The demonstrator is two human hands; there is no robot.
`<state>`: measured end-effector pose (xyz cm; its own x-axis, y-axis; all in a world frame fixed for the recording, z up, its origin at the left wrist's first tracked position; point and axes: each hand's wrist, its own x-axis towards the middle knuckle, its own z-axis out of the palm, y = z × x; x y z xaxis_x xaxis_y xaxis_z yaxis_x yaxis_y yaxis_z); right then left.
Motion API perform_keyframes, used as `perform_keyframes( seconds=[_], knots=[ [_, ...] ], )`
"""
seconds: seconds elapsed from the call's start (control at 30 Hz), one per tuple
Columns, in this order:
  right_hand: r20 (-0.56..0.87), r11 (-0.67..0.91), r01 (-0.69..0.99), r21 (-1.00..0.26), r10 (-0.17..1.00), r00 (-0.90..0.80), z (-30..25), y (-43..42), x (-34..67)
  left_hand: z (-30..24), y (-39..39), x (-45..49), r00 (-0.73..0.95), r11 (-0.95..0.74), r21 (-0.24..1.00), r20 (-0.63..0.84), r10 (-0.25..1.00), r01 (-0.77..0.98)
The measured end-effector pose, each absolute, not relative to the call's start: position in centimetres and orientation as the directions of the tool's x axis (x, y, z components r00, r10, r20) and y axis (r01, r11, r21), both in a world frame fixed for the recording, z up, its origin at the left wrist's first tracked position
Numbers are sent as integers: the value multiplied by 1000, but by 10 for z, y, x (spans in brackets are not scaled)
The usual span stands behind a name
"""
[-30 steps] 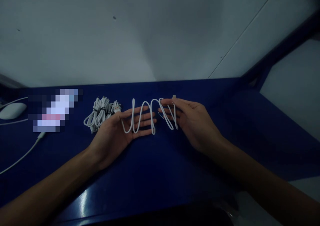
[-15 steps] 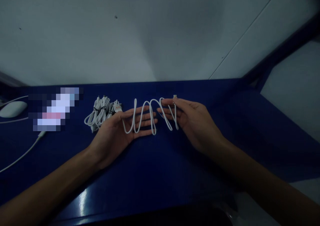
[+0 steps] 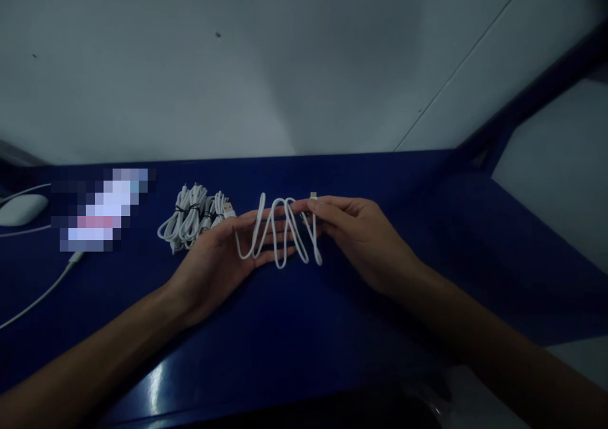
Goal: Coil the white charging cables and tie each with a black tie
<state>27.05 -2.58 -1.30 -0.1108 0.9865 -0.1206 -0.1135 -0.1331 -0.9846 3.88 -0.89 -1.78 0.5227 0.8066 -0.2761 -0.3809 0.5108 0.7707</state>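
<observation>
From my end of the feed, I see the white cable (image 3: 280, 267) strung in loose zigzag loops between the two hands, in front of the far part of the blue table (image 3: 304, 340). The left hand (image 3: 211, 264) nips it near the wider plug (image 3: 228, 210) under the thumb, its other fingers stretched out behind the loops; the right hand (image 3: 358, 229) pinches the smaller plug (image 3: 313, 195) narrowly between thumb and forefinger. I judge the cable very light and springy rather than limp, since the bends keep a wavy set, so I expect it to recoil a little if one end is let go. The jacket looks smooth and could slide through a slack grip, though I can't gauge its friction from here. I'd take hold on the hard plug bodies, or gather several loops flat across the fingers, and avoid kinking the wire where it meets a plug, probably its weakest spot. Just beyond the left hand lie tied cable bundles (image 3: 191, 210), easy to snag with a trailing loop
</observation>
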Motion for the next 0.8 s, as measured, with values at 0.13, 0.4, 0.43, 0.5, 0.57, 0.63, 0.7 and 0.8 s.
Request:
perform_keyframes(
  seconds=[0.13, 0.4, 0.43, 0.5, 0.57, 0.63, 0.7, 0.8],
  knots=[
    [-82, -110, -173, -979, 984, -161, -15, -26, 269, -18, -10, 41, 581, 530, 762, -255, 773, -371],
    [-97, -130, -203, -971, 982, -163, -14, -27, 268, -16, -13, 40, 634, 593, 737, -295, 714, -324],
    [-96, -128, -194, -973, 981, -168, -13, -27, 268, -16, -13, 41, 644, 591, 740, -285, 710, -323],
    [-85, -111, -154, -982, 982, -167, -12, -28, 267, -15, -13, 41, 674, 593, 740, -265, 690, -317],
    [-51, -66, -91, -994, 987, -155, -10, -28, 267, -14, -13, 41, 694, 596, 740, -252, 675, -311],
    [7, 5, -16, -1000, 990, -138, -8, -29, 266, -14, -14, 41, 701, 594, 748, -251, 667, -298],
    [51, 58, 52, -997, 991, -125, -7, -30, 265, -14, -15, 41, 711, 592, 759, -258, 655, -271],
    [63, 75, 97, -992, 991, -117, -4, -31, 264, -13, -16, 41, 725, 587, 769, -253, 641, -251]
  ],
)
